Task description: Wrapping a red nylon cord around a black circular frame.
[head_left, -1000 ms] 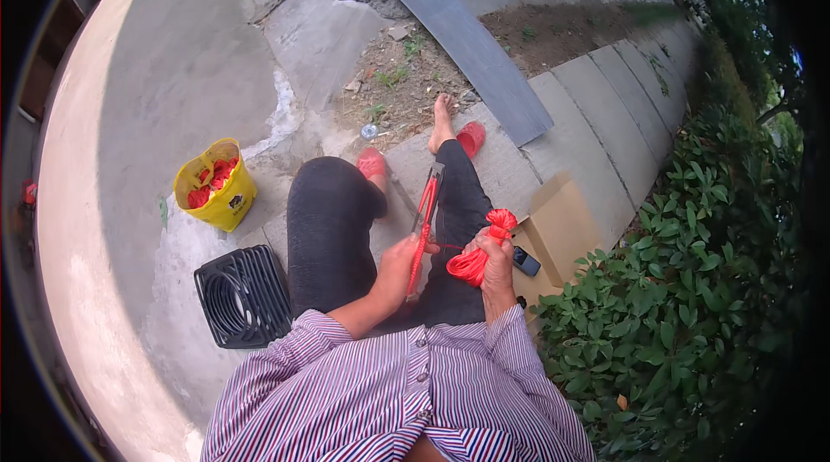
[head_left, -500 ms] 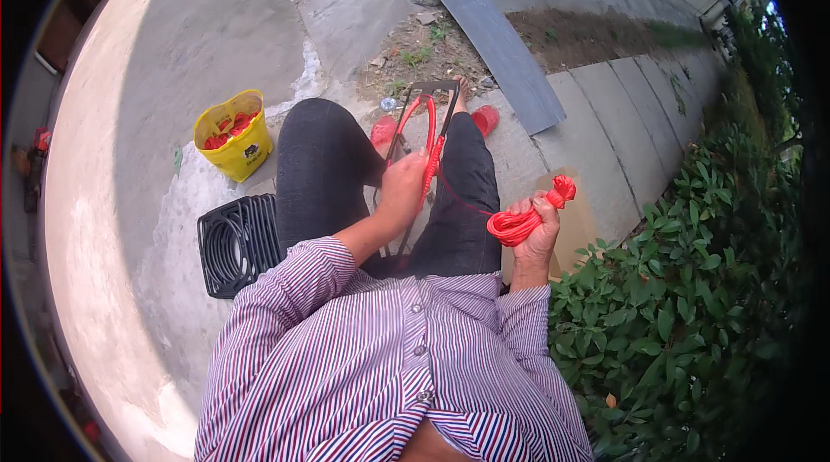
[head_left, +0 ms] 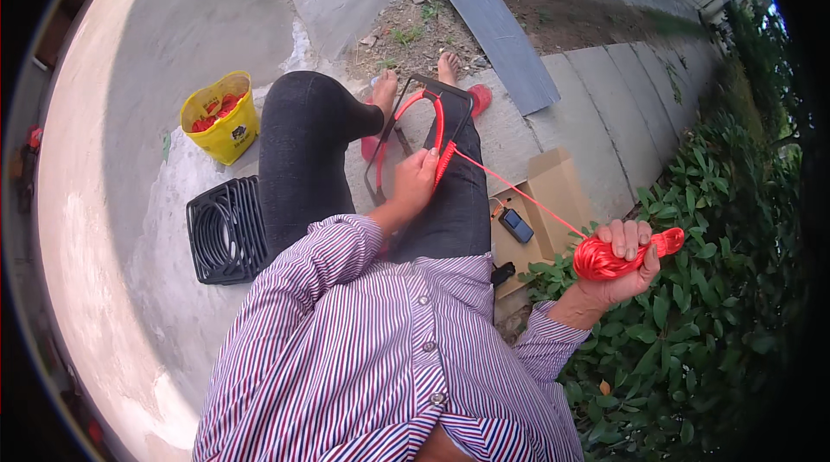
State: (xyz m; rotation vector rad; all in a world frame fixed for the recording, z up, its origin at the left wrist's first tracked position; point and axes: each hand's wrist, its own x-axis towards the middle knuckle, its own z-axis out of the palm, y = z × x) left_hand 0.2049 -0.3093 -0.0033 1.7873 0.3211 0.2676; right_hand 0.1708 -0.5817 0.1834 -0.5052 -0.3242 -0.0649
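Observation:
My left hand (head_left: pixel 413 181) is closed on a black frame (head_left: pixel 391 123) with a curved bar inside it, held upright between my thighs. Red cord is wrapped closely along that curved bar (head_left: pixel 438 121), with tight turns just beside my fingers. Out to the right, over the shrub, my right hand (head_left: pixel 618 282) grips a hank of red cord (head_left: pixel 596 260), its bunched end sticking out past the fingers. One strand of cord (head_left: pixel 519 191) runs taut from the wrapped bar to the hank. My left palm and part of the frame's lower end are hidden.
A stack of similar black frames (head_left: pixel 212 242) lies left of my thigh, below a yellow bag (head_left: pixel 229 135) holding red cord. At right is an open cardboard box (head_left: pixel 562 185) with a small black device (head_left: pixel 516 225). Leafy shrubs (head_left: pixel 674 324) crowd the right side; a grey sheet (head_left: pixel 493 25) lies ahead.
My right hand has swung out to the right with the hank, drawing the strand longer and straight. My left hand and the frame have shifted slightly right. The cardboard box is now uncovered.

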